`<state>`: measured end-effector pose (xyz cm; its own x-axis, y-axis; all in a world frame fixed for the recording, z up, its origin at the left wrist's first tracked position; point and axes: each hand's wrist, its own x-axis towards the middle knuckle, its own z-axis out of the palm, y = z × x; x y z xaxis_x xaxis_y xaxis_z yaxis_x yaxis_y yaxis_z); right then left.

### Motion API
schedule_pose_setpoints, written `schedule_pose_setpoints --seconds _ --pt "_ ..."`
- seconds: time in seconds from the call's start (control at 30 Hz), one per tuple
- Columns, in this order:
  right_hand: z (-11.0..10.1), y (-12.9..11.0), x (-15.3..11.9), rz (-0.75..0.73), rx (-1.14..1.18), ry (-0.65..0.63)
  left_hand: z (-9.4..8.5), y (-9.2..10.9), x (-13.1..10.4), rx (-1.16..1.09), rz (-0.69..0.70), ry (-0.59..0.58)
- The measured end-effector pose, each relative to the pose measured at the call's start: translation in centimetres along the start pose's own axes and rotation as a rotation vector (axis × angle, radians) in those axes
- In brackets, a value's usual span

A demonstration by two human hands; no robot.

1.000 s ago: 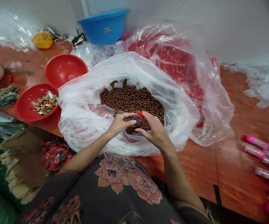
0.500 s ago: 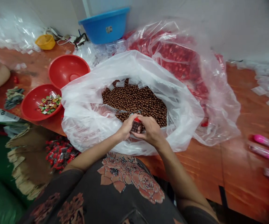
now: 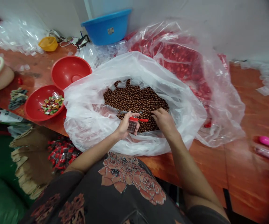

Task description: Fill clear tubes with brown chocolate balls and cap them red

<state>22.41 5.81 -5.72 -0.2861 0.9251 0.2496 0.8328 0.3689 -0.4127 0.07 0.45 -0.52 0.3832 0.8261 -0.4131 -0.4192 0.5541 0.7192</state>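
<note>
My left hand (image 3: 124,126) is closed round a small clear container (image 3: 132,126) full of dark brown balls. A flat red cap (image 3: 139,119) sits at its top and sticks out to the right, beyond the container's side. To the right, my right hand (image 3: 163,120) hovers at the edge of the brown balls (image 3: 134,98), its fingers bent and a little apart; I make out nothing in them. The balls fill a large, wide-mouthed translucent plastic bag (image 3: 83,124), with a few clear plastic pieces (image 3: 121,84) lying on top.
Left stand two red bowls, one bare inside (image 3: 66,70), one with wrapped sweets (image 3: 33,107). Filled red-capped containers (image 3: 62,154) lie in a carton (image 3: 32,155) below the table edge. Behind are a blue basin (image 3: 106,28) and a bag of red pieces (image 3: 178,56). Pink-capped tubes (image 3: 268,152) lie right.
My right hand has let go of the container and moved right, over the balls. The red cap now juts out sideways from the container, which stays in my left hand.
</note>
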Motion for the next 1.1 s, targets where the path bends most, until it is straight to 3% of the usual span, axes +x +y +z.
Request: schedule_pose_setpoints --seconds 0.13,0.27,0.37,0.47,0.67,0.93,1.0,1.1 --pt "-0.3 -0.9 -0.3 0.023 0.048 0.055 0.2 -0.2 0.0 0.042 -0.019 0.0" --pt "-2.2 -4.8 -1.2 0.158 0.367 0.185 0.5 -0.6 0.1 0.114 -0.023 0.013" --pt "-2.9 -8.3 -2.0 0.196 0.611 0.137 0.8 -1.1 0.1 0.191 0.002 0.007" --pt "-2.7 -10.2 -2.4 0.125 0.703 0.104 1.0 -1.4 0.1 0.271 0.029 0.028" --pt "-2.8 -9.6 -2.7 -0.118 0.583 -0.025 1.0 -1.4 -0.1 0.297 0.032 0.075" --pt "-2.6 -10.1 -3.3 -0.112 0.709 -0.066 1.3 -1.5 -0.5 0.282 0.123 0.113" --pt "-2.3 -10.0 -3.6 -0.028 0.753 -0.02 1.3 -0.9 -0.5 0.252 0.133 0.081" --pt "-1.6 -9.5 -4.1 0.313 0.85 0.172 1.4 0.0 -0.7 0.231 0.15 0.035"
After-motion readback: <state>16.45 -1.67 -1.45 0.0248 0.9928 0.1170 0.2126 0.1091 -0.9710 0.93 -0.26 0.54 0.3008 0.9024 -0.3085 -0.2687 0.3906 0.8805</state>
